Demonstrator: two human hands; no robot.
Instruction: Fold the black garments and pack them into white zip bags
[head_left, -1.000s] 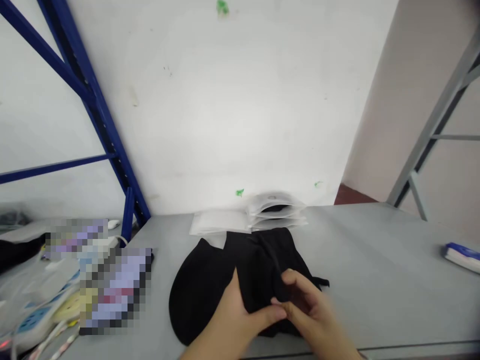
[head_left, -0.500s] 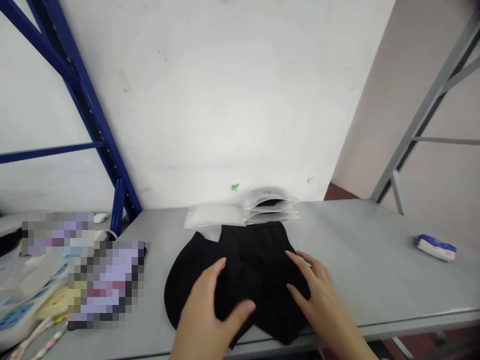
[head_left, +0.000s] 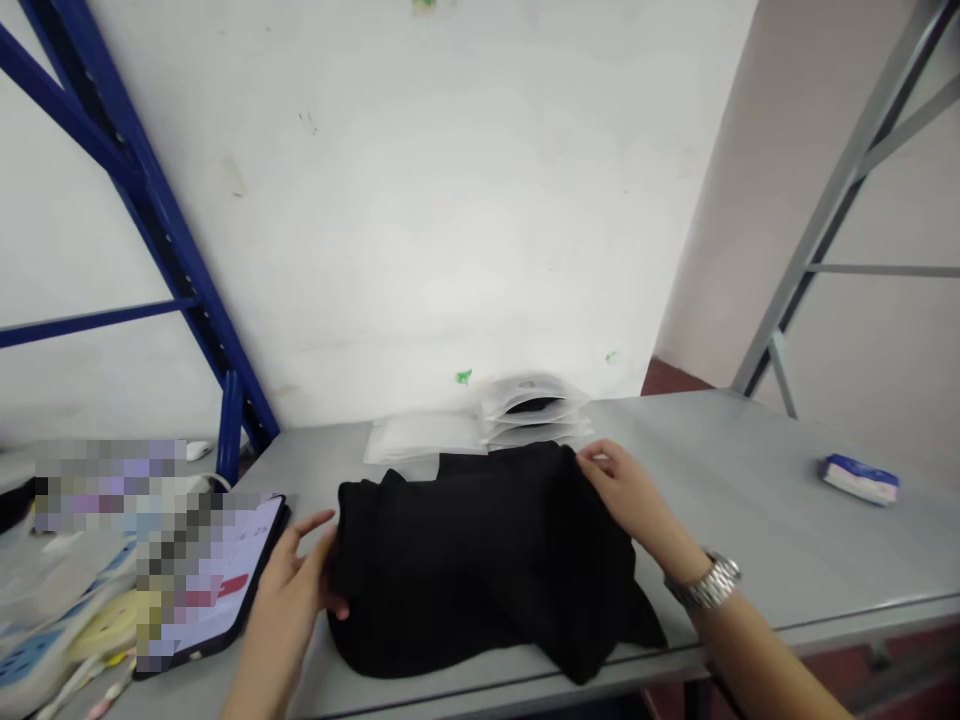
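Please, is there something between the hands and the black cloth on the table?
Nothing visible stands between them: the left hand touches the black cloth at its left edge, and the right hand touches its far right edge.

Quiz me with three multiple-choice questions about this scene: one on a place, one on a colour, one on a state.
1. Where is the blue-and-white packet? A) on the table, right of the cloth B) under the cloth C) on the floor
2. What colour is the cloth? A) white B) red C) black
3. What is the right hand doing? A) touching the cloth B) holding a cup C) hanging below the table

Answers: 1 A, it lies on the grey tabletop. 2 C, it looks black throughout. 3 A, its fingers meet the cloth's far edge.
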